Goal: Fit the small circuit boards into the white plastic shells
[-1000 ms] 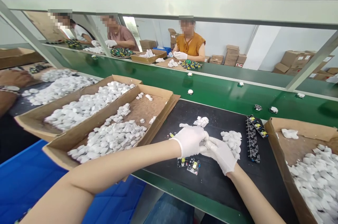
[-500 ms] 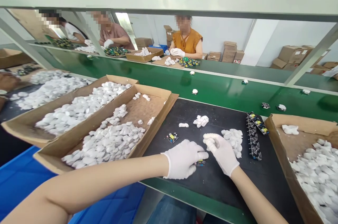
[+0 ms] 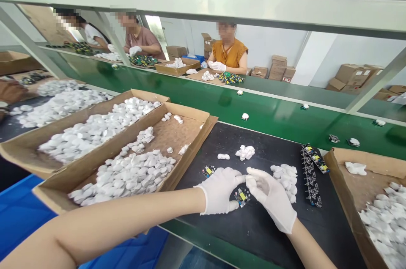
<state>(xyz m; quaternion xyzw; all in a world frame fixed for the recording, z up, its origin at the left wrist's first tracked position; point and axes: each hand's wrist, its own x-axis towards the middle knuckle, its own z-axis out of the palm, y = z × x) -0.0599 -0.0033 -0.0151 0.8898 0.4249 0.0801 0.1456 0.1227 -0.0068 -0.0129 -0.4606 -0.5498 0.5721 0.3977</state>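
My left hand (image 3: 220, 190), in a white glove, curls around the left side of a small circuit board (image 3: 242, 197) with a yellow part on it, low over the black mat. My right hand (image 3: 272, 197), also gloved, is just right of that board with its fingers bent inward. Its fingertips come close to my left forefinger; whatever they pinch blends with the white glove. A second circuit board (image 3: 208, 171) lies behind my left hand. Near the hands are a white soft lump (image 3: 245, 152), a small white roll (image 3: 223, 156) and a pile of white pieces (image 3: 285, 180).
Cardboard trays of white pieces stand left (image 3: 190, 152) and right (image 3: 344, 188). Rows of circuit boards (image 3: 312, 180) lie at the mat's right. A green conveyor (image 3: 209, 106) runs behind, carrying several boards with white on top. Co-workers sit across, beneath a shelf beam (image 3: 203, 2).
My left hand has drawn back slightly, uncovering the board between my hands. My right fingers have come down beside it. The view has shifted a little, and boards on the conveyor sit farther right.
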